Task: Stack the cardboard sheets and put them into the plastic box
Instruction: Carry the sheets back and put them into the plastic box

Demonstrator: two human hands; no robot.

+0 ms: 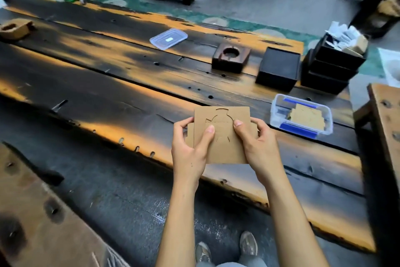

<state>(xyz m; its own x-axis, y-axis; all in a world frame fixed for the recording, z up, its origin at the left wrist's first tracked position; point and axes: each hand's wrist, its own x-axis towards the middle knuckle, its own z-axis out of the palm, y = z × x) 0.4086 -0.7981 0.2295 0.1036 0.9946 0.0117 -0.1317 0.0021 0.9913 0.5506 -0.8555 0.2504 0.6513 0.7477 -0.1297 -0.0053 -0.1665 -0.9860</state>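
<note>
Brown cardboard sheets [225, 147] with cut-out shapes are held together above the near edge of the dark wooden table [108, 84]. My left hand [190, 147] grips their left side, thumb on the front. My right hand [257, 145] grips the right side the same way. To the right on the table stands the clear plastic box [279, 107] with blue clips, holding a stack of cardboard pieces [307, 116]. Its clear lid [168, 38] lies apart, farther back on the table.
A dark wooden block with a round hole [230, 60], a black box [278, 68] and stacked black trays with paper scraps [333, 63] stand behind the plastic box. A bench [387, 115] is at the right, another [43, 212] at the near left. My feet show below.
</note>
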